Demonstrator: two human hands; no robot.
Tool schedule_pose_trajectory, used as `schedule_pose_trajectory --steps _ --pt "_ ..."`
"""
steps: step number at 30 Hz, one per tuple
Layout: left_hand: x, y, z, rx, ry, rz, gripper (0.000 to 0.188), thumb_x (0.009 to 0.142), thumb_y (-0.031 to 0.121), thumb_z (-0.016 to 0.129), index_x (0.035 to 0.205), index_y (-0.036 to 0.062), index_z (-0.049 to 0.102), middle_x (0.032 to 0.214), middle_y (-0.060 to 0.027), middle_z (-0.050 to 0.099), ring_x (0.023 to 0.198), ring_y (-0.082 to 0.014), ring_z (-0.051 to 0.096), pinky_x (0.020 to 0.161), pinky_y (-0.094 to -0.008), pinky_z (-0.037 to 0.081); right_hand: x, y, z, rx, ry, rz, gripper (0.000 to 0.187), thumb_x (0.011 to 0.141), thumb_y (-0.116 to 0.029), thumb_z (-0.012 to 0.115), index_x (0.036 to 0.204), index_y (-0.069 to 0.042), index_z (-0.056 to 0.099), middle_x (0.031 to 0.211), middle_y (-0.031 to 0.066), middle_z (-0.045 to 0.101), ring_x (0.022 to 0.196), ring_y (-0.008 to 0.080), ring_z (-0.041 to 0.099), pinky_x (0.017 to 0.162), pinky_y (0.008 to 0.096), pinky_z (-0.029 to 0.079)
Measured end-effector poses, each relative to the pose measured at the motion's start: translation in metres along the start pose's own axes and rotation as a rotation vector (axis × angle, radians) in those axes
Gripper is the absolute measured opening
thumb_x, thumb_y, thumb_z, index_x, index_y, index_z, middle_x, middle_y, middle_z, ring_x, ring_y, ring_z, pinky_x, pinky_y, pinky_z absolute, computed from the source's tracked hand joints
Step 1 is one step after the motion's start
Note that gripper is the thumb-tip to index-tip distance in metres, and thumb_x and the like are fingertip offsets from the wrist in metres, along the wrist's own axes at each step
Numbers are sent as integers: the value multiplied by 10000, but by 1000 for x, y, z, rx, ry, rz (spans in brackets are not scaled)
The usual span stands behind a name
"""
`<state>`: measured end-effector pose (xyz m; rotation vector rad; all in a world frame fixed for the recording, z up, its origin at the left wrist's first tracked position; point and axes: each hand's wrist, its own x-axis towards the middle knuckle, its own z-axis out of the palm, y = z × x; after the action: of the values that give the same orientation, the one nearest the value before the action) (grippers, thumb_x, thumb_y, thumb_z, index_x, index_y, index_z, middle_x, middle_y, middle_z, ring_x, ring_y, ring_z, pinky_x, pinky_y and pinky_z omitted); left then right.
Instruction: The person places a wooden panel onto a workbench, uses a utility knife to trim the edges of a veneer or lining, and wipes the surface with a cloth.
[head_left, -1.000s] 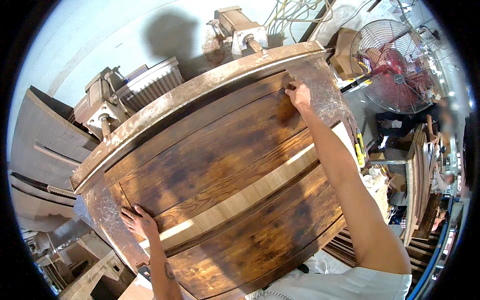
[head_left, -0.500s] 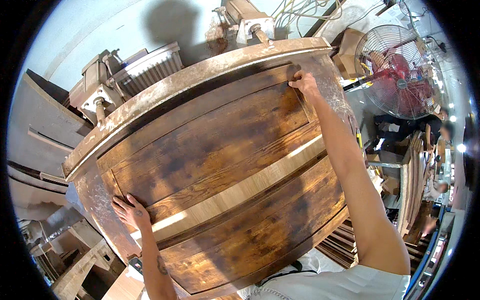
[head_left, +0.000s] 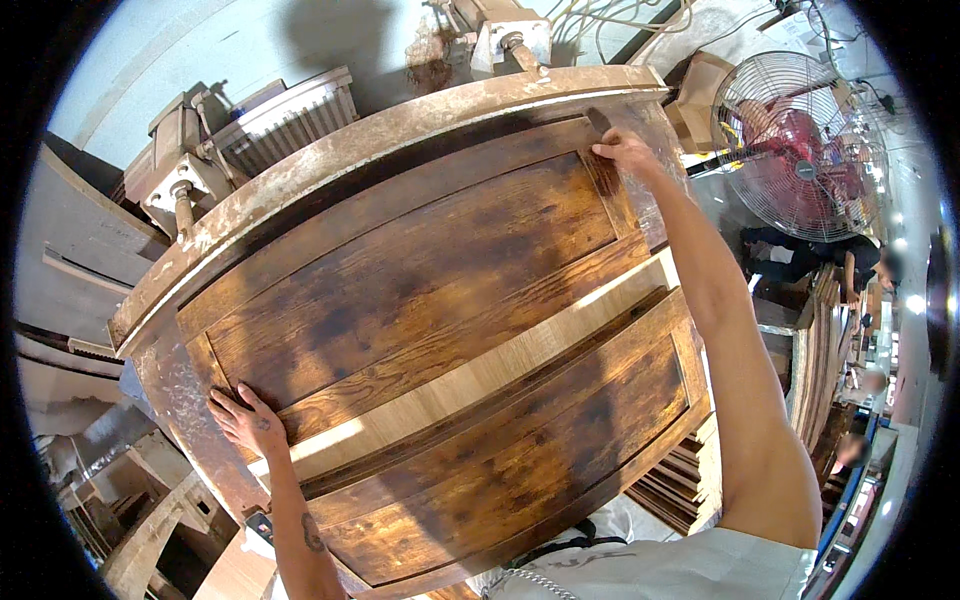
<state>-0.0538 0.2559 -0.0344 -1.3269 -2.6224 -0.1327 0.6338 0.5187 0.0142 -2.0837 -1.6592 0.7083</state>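
Observation:
A brown wood-grain framed panel lies on a worn, stained work table, its far edge close to a raised rail. My left hand rests with spread fingers over the panel's left end, near its front corner. At the far right corner my right hand is closed on the panel's end, thumb on top; some of its fingers are hidden. A pale wood strip runs along the panel's near side. Nearer my body lies a second similar framed panel.
Two rods from clamp cylinders meet the rail from behind. A large caged fan stands at the far right, beside a cardboard box. Stacked boards stand to the right, with people beyond. Wooden pieces lie at lower left.
Panels, table and rail have shifted slightly left and turned a little in view. My right hand has moved slightly outward at the far corner. My left hand stays on the left end.

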Motion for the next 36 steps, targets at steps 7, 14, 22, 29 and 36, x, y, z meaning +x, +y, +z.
schedule_pose_trajectory --steps 7,14,22,29,36 --pt "-1 -5 4 -26 -26 4 670 949 554 244 1428 86 263 1452 -194 254 1316 -370 273 1048 -535 241 0 -24 -12 -60 -118 70 407 714 -346 738 870 19 650 752 97 606 681 172 592 589 309 490" --pt "0 1 -2 -25 -41 -5 648 956 531 255 1425 84 272 1456 -192 251 1332 -348 262 1059 -513 246 30 -32 -15 -428 -304 133 444 685 -394 691 832 23 656 775 160 655 703 270 652 668 358 526" --pt "-1 -4 2 -10 -52 -41 661 949 549 250 1426 93 274 1462 -180 244 1342 -341 244 1069 -517 230 16 -75 2 -712 -251 52 463 701 -356 631 949 35 631 964 231 634 925 326 625 840 405 490" --pt "-2 -1 0 -69 -37 -15 676 946 560 244 1430 89 267 1470 -185 236 1341 -365 238 1063 -532 213 18 -75 14 -910 -238 -43 418 718 -264 606 1017 28 618 1064 235 615 1000 371 595 884 432 480" --pt "-2 -8 3 -95 26 34 643 952 529 277 1431 99 273 1458 -202 254 1319 -390 269 1032 -557 242 18 -61 12 -873 -134 -56 288 763 -137 552 984 30 632 1014 265 615 995 365 603 865 435 489"
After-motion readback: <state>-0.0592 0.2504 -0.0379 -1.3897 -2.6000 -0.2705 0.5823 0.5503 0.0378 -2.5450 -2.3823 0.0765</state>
